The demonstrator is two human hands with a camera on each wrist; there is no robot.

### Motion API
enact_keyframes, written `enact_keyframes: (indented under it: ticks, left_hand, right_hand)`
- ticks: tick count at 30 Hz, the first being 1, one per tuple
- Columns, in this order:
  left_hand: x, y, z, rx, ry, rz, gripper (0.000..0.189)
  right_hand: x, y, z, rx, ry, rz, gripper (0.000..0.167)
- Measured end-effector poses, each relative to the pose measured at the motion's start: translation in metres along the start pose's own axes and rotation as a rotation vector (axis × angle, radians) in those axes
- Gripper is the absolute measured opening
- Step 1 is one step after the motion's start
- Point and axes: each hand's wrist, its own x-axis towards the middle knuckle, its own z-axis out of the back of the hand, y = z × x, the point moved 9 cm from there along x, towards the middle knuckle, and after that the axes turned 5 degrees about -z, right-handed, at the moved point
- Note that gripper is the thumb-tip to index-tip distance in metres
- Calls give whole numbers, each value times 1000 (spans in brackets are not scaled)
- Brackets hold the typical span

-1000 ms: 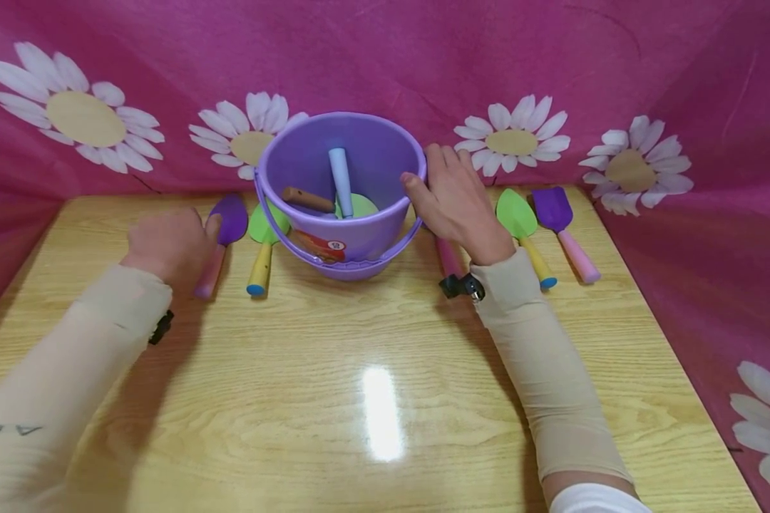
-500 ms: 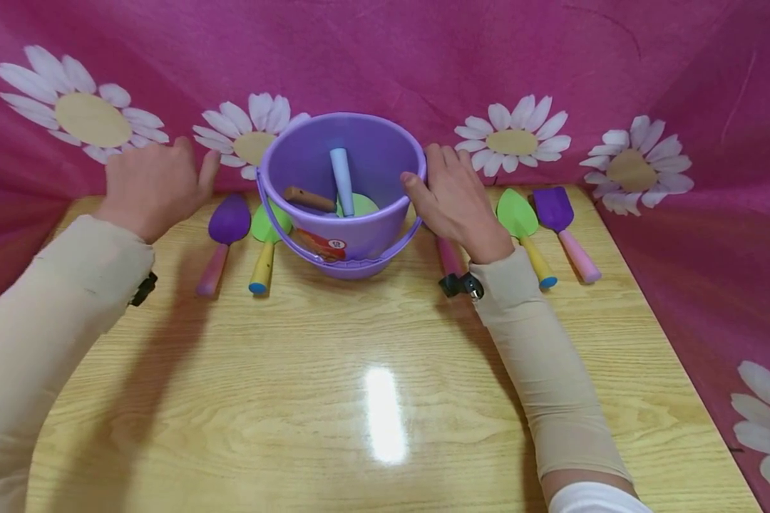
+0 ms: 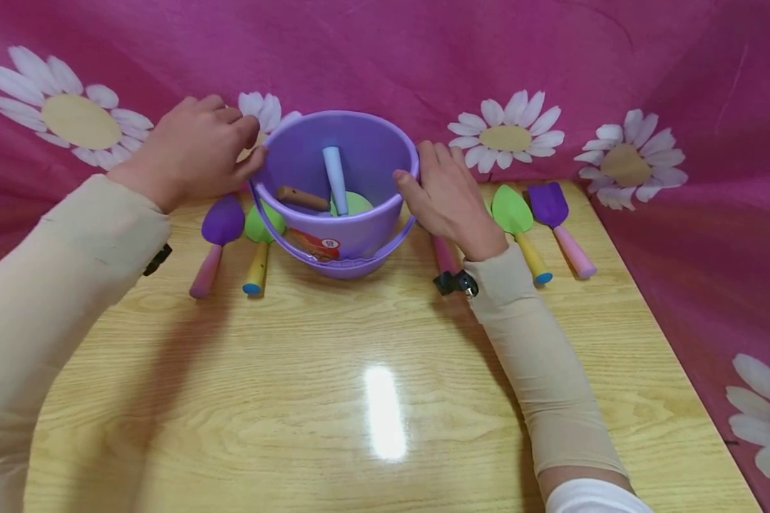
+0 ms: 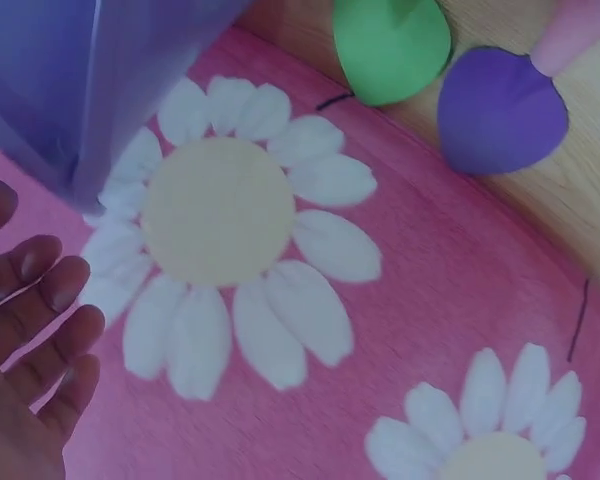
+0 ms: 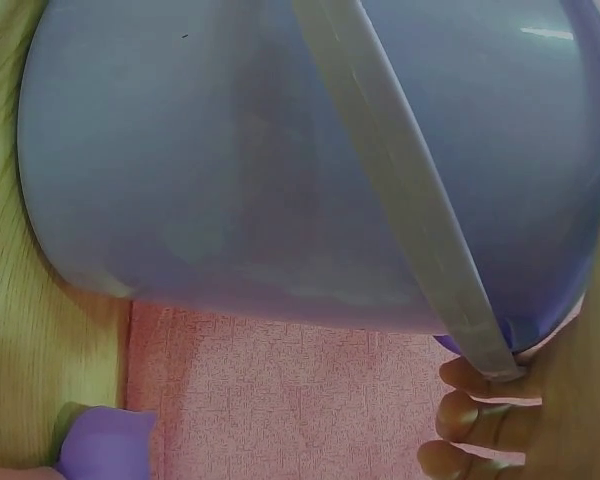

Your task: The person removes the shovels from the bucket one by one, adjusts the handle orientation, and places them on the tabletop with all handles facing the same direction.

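Note:
A purple bucket point(image 3: 359, 242) stands at the back of the table. Inside it lie a light-blue handle point(image 3: 336, 178), a brown handle point(image 3: 301, 199) and a green piece point(image 3: 359, 203). My right hand point(image 3: 452, 199) grips the bucket's right rim, thumb over the inside; its fingertips point(image 5: 458, 415) show past the bail in the right wrist view. My left hand point(image 3: 199, 146) hovers at the left rim, holding nothing. Its fingers point(image 4: 65, 285) are spread and slightly bent, apart from the bucket wall in the left wrist view. Whether its thumb touches the rim I cannot tell.
Left of the bucket lie a purple toy trowel point(image 3: 223, 219) and a green one with a yellow handle point(image 3: 257, 267). To its right are a pink handle point(image 3: 445, 255), another green trowel point(image 3: 512, 208) and a purple shovel point(image 3: 548, 203). A pink flowered cloth point(image 3: 372, 57) hangs behind.
My left hand has risen from beside the left purple trowel and moved right to the bucket's left rim. My right hand keeps its grip on the right rim.

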Motion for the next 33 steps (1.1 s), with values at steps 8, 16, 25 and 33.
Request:
enact_keyframes:
  ticks: [8, 16, 25, 33]
  left_hand:
    - [17, -16, -10, 0, 37, -49, 34]
    - [34, -35, -21, -49, 73, -167, 37]
    - [55, -52, -39, -47, 163, -230, 40]
    - [73, -62, -72, -5, 305, -235, 62]
  right_hand:
    - [3, 5, -4, 8, 15, 15, 64]
    - [2, 6, -3, -2, 7, 16, 63]
    - [3, 5, -2, -6, 26, -22, 60]
    - [-1, -1, 2, 1, -5, 7, 64]
